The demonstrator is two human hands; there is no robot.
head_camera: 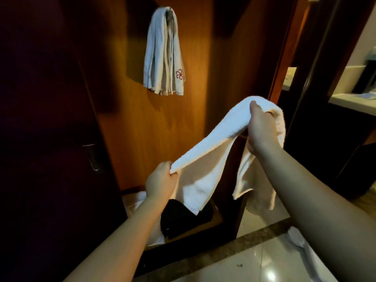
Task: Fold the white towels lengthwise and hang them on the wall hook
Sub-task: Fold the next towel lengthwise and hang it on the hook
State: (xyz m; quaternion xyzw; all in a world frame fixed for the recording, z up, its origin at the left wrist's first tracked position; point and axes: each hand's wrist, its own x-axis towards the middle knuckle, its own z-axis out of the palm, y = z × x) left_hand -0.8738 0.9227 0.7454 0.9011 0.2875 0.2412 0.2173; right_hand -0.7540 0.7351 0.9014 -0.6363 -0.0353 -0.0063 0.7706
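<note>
White towel (pixel 213 143) stretched between my hands, left hand (pixel 161 181) pinching its lower end and right hand (pixel 261 129) gripping the top, below folded towels (pixel 163 55) on the wall hook (pixel 168 12).

There is a single view, from a wide-angle camera worn on the person's head. It looks forward and slightly down, facing a wooden wall panel (pixel 142 119) at close range. Both forearms enter from the bottom edge and reach toward the middle of the frame, so the hands sit near the lens: the left hand (pixel 160 180) lower centre, the right hand (pixel 262 129) right of centre and higher. The upper centre takes in a hanging towel (pixel 164 55) on the panel, farther off than the hands. The bottom right shows glossy floor tiles (pixel 254 265) below the viewer. Straight edges bow toward the frame's sides, and a doorway (pixel 325 88) leans at far right.
</note>
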